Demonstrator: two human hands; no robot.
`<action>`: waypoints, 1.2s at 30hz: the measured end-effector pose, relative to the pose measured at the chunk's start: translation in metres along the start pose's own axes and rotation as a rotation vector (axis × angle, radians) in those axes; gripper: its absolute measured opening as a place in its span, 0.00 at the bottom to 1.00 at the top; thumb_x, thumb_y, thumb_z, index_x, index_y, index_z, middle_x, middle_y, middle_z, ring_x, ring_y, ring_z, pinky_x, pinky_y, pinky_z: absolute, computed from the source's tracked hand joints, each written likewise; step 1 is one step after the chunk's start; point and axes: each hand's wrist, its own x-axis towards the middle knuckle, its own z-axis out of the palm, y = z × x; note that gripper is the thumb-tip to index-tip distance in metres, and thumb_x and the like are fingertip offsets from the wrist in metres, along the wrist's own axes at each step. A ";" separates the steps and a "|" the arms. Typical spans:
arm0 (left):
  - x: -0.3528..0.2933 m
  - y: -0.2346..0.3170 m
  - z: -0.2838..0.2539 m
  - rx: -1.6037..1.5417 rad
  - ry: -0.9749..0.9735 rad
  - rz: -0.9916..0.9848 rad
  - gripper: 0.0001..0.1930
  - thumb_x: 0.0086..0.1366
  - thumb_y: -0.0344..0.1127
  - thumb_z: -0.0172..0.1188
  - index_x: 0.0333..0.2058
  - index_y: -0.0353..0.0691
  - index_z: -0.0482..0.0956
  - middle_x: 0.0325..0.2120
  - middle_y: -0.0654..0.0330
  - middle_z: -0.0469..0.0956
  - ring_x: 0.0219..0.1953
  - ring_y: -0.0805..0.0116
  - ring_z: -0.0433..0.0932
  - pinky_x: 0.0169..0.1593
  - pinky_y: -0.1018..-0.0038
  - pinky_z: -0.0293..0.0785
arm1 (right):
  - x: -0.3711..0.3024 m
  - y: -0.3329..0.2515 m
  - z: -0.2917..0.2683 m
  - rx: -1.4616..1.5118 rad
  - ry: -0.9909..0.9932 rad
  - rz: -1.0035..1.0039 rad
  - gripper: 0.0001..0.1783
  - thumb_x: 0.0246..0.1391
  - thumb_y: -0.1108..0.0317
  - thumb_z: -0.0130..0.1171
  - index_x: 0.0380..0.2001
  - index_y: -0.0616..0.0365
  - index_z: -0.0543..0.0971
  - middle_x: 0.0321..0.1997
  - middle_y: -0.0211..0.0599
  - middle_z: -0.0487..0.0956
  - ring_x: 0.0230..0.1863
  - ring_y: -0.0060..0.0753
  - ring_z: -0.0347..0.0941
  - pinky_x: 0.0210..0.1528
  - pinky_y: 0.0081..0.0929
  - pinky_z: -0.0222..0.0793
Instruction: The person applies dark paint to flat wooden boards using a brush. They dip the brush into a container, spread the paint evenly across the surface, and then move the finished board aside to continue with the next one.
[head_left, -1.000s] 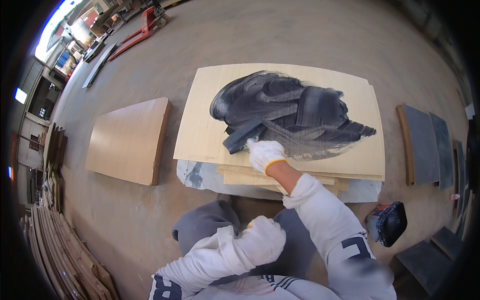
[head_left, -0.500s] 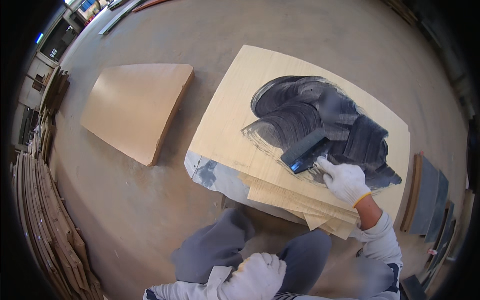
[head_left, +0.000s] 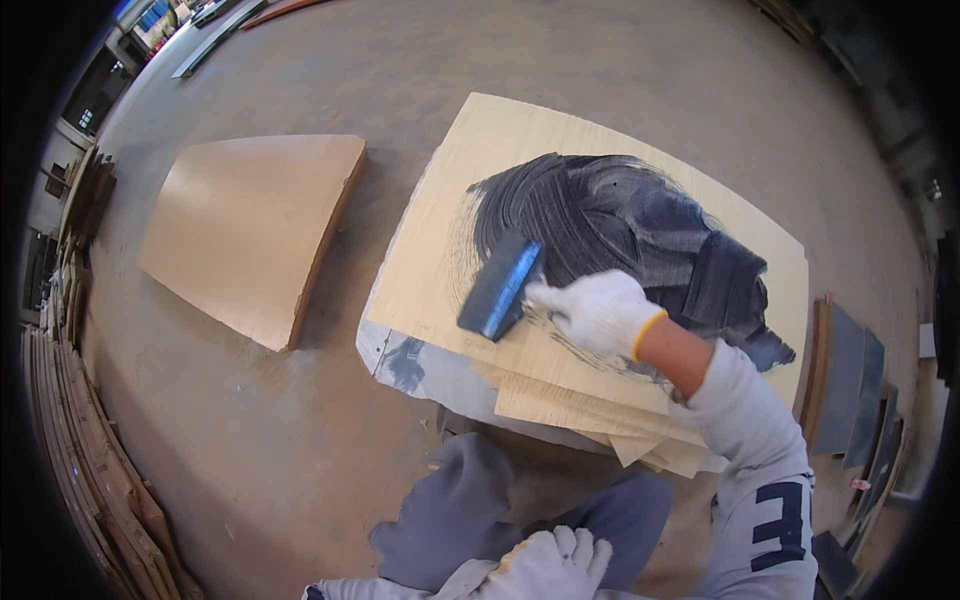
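A broad scraper, dark with a shiny blue band, is in my right hand, which wears a white knit glove. The fingers close round its handle, mostly hidden. Its wide edge lies on a pale wood sheet, at the left border of a streaky black coating spread over the sheet's middle and right. My left hand, gloved too, rests on my thigh with fingers stretched out and nothing in it.
Under the sheet, more pale sheets and a grey board jut toward me. A brown stack of panels stands on the floor to the left. Stacked boards line the far left; dark panels lie at right.
My right hand has swept the scraper left across the sheet, and the blade has turned steeper. Black coating now reaches farther left. My left hand has shifted slightly right and down on my lap.
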 end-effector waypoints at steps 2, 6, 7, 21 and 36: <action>-0.001 -0.003 -0.005 -0.054 -0.010 -0.025 0.09 0.59 0.41 0.62 0.34 0.43 0.78 0.26 0.58 0.68 0.29 0.60 0.69 0.24 0.62 0.64 | -0.047 0.011 0.010 -0.025 -0.091 0.143 0.24 0.71 0.57 0.48 0.67 0.34 0.76 0.40 0.46 0.89 0.42 0.55 0.88 0.47 0.54 0.81; -0.006 0.001 -0.001 -0.024 -0.038 -0.046 0.08 0.60 0.40 0.62 0.35 0.44 0.79 0.26 0.58 0.68 0.29 0.60 0.70 0.23 0.62 0.65 | -0.103 0.097 0.030 -0.005 0.084 0.508 0.26 0.70 0.54 0.51 0.69 0.35 0.76 0.46 0.49 0.89 0.48 0.56 0.87 0.51 0.54 0.80; -0.004 0.001 0.001 -0.036 -0.035 -0.027 0.08 0.59 0.40 0.62 0.35 0.44 0.79 0.26 0.58 0.69 0.29 0.60 0.71 0.23 0.62 0.65 | -0.102 0.126 0.036 0.000 0.165 0.599 0.26 0.69 0.55 0.52 0.69 0.37 0.77 0.49 0.50 0.89 0.51 0.56 0.86 0.54 0.54 0.80; 0.025 -0.022 0.016 -0.130 -0.124 0.224 0.11 0.63 0.43 0.59 0.39 0.46 0.83 0.29 0.61 0.73 0.31 0.63 0.74 0.28 0.62 0.68 | 0.076 0.026 -0.021 0.103 0.111 0.183 0.24 0.68 0.61 0.47 0.64 0.42 0.79 0.55 0.48 0.88 0.57 0.55 0.85 0.58 0.52 0.79; 0.012 -0.026 0.046 -0.320 -0.215 0.016 0.13 0.67 0.45 0.50 0.44 0.54 0.80 0.35 0.64 0.73 0.38 0.61 0.75 0.38 0.59 0.71 | 0.165 0.074 -0.070 0.239 0.248 0.403 0.22 0.64 0.62 0.57 0.56 0.53 0.90 0.62 0.48 0.87 0.62 0.51 0.86 0.56 0.51 0.82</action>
